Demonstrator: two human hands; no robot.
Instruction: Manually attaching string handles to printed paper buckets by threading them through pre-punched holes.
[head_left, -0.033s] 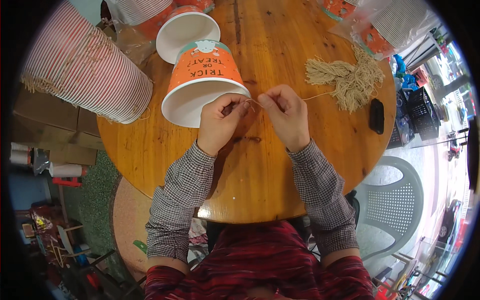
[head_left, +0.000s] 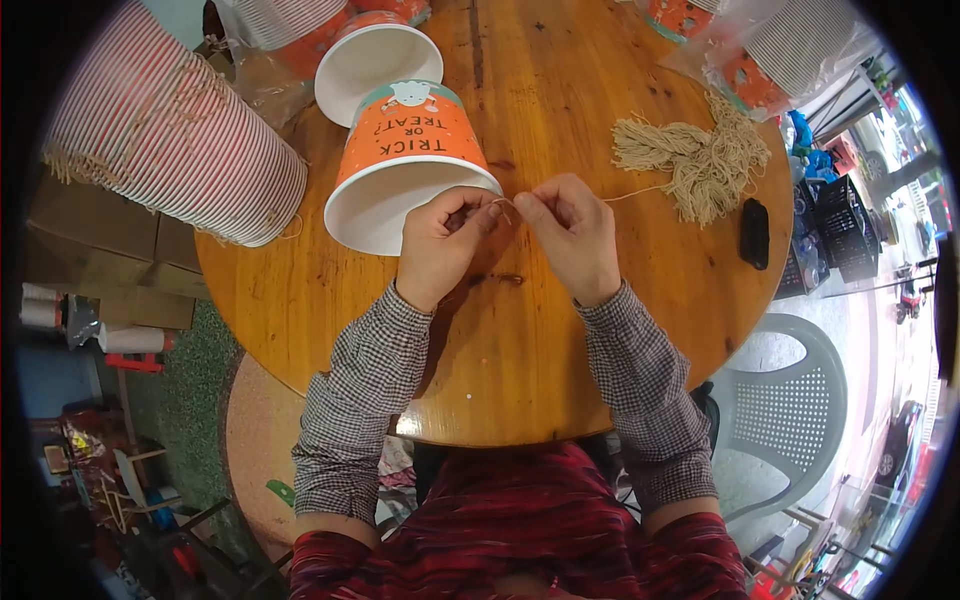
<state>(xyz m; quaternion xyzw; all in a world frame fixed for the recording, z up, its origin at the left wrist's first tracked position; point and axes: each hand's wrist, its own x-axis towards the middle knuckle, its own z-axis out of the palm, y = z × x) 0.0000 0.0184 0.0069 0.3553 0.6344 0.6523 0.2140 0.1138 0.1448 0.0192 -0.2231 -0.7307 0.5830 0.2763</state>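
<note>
My left hand and my right hand meet over the round wooden table, close to a paper bucket's rim. Both pinch a thin beige string, which runs from my right fingers to a tangled bundle of string on the right. A short bit of it curls between my fingertips; whether it is knotted is too small to tell. The orange paper bucket, with green and white print, lies with its white mouth facing me. My left fingers overlap its rim, and I cannot tell whether they touch it.
A tall stack of nested buckets, hung with strings, leans at the left. Another white bucket lies behind the orange one. Bagged buckets stand at the far right. A small black object and a grey plastic chair are to the right.
The string between my fingertips curls slightly differently. Both hands stay almost in place, and the buckets have not moved.
</note>
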